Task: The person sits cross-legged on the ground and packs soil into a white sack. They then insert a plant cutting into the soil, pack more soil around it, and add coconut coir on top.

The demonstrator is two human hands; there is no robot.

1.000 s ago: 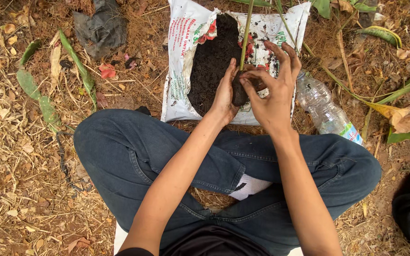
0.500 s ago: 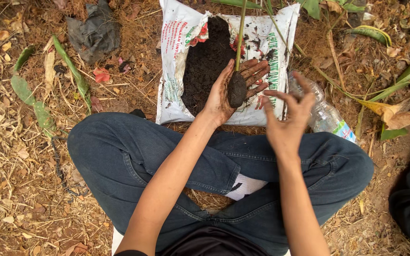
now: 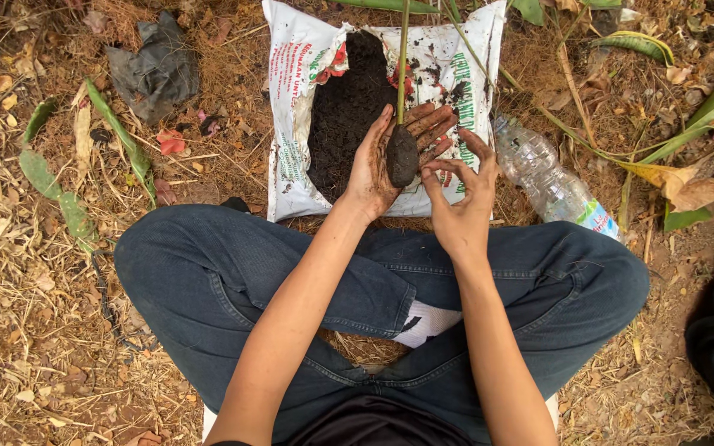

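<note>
The white plastic sack (image 3: 291, 99) lies flat on the dry, leaf-strewn ground just beyond the person's crossed legs (image 3: 233, 281), and everything else is placed around it. Spread open like a mat, it seems meant to keep the heap of dark soil (image 3: 345, 116) on it apart from the litter below.

Just right of the sack lies 1 clear plastic bottle (image 3: 551, 182) on its side; it looks nearly empty, though the view is too poor to be sure. Left of the sack sits a crumpled grey rag (image 3: 154, 70).

Over the sack's near edge, the left hand (image 3: 390, 161) is cupped palm up, cradling a lump of soil (image 3: 402, 155) packed around the foot of a thin green stem (image 3: 403, 49), which runs up across the sack. The cupping probably keeps the lump from crumbling. Touching nothing, the right hand (image 3: 460, 194) hangs beside it with fingers loosely curled and holds nothing.
</note>
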